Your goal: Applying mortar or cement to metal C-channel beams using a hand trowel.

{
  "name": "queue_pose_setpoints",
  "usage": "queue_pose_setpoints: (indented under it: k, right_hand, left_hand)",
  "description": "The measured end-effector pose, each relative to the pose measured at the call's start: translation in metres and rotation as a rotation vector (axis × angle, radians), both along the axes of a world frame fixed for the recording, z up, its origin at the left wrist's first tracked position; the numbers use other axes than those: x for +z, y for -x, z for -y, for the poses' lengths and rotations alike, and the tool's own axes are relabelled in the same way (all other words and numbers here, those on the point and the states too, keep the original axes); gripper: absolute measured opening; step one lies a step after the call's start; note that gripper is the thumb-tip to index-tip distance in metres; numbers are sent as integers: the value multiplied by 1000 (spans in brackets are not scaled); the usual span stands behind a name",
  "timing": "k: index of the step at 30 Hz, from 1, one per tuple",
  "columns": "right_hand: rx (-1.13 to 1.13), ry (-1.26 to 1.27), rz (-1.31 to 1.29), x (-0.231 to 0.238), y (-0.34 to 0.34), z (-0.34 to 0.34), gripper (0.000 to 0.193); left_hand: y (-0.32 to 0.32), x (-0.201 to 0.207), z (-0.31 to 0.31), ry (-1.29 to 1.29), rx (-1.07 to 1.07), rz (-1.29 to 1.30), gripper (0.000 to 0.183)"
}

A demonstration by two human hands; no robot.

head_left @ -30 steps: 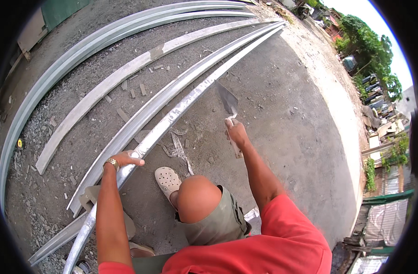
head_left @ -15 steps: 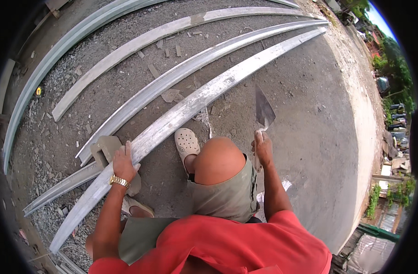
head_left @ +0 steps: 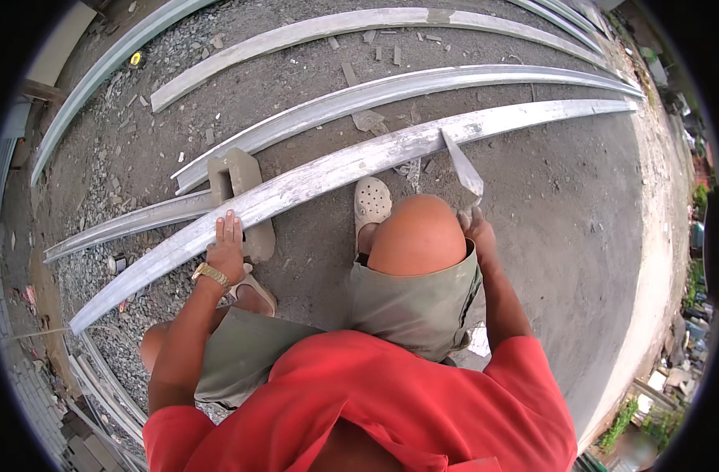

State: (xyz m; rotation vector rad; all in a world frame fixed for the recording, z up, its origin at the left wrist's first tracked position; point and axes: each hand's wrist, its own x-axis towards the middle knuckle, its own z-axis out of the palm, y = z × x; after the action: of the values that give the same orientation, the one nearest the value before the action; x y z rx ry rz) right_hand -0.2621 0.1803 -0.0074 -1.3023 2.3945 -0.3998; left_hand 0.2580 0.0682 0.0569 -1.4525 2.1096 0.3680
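A long whitish metal beam (head_left: 328, 175) runs across in front of me, resting over a grey hollow concrete block (head_left: 253, 171). My left hand (head_left: 226, 250), with a gold watch on its wrist, lies on the near edge of the beam beside the block, fingers stretched out flat. Gripped in my right hand (head_left: 479, 234) is a trowel (head_left: 464, 171), just right of my raised knee. Its pointed blade reaches forward, and the tip meets or overlaps the beam's near edge. The trowel's handle is mostly hidden inside my fist.
More metal beams (head_left: 359, 96) lie roughly parallel beyond this one. A shorter channel piece (head_left: 131, 234) extends left from the block. Broken chips and gravel cover the ground, with a yellow tape measure (head_left: 136, 59) at the far left. My clog (head_left: 372, 200) stands close to the beam.
The trowel has tilted and come forward to the beam's edge, with my right hand still on it. My left hand has slid back toward the beam's near edge. The whole view has shifted.
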Motion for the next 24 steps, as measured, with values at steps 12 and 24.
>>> queue_pose_setpoints:
  k: [12, 24]
  right_hand:
    - [-28, 83, 547, 155, 65, 95, 32]
    - [95, 40, 134, 9, -111, 77, 45]
  left_hand:
    - [-47, 99, 94, -54, 154, -408, 88]
    - [-109, 149, 99, 275, 426, -719, 83]
